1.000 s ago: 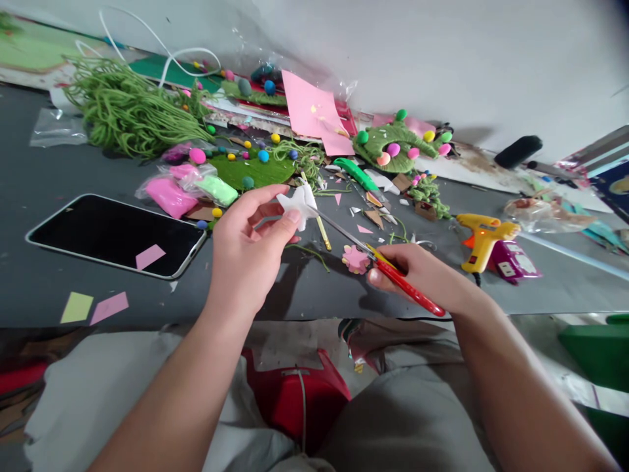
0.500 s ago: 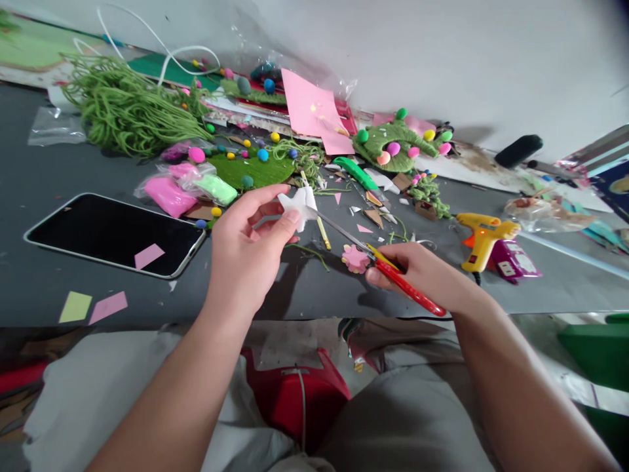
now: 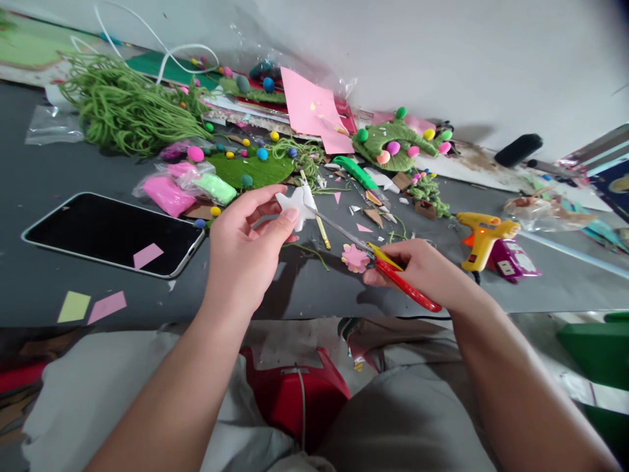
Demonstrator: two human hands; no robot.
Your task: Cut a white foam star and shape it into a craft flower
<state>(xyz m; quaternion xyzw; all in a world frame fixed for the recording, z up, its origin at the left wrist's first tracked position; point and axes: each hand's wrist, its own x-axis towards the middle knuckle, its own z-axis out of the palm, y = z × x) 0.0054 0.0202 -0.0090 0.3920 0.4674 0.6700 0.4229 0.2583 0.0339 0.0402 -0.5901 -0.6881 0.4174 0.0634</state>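
My left hand (image 3: pixel 253 239) pinches a small white star-shaped cutout (image 3: pixel 297 202) between thumb and fingers, held above the table. In my right hand (image 3: pixel 410 269) are scissors (image 3: pixel 405 283) with red and yellow handles, their blades pointing left with the tips at the star's right edge. Whether the blades are parted cannot be made out. Below the blades lies a pink paper flower (image 3: pixel 355 258) with yellowish petal tips. Behind the star, a thin pale yellow stick (image 3: pixel 323 233) rests on the table.
A phone (image 3: pixel 115 233) lies at left, near pink and yellow paper scraps (image 3: pixel 107 307). Green yarn (image 3: pixel 132 111), bagged pink clay (image 3: pixel 168 195) and a green cutter (image 3: pixel 354 172) sit farther back. To the right is a yellow glue gun (image 3: pixel 484 239) by a purple box (image 3: pixel 515 261).
The hands are nearly still. The scissors' handles have shifted very slightly up and left, and the white star has turned a little.
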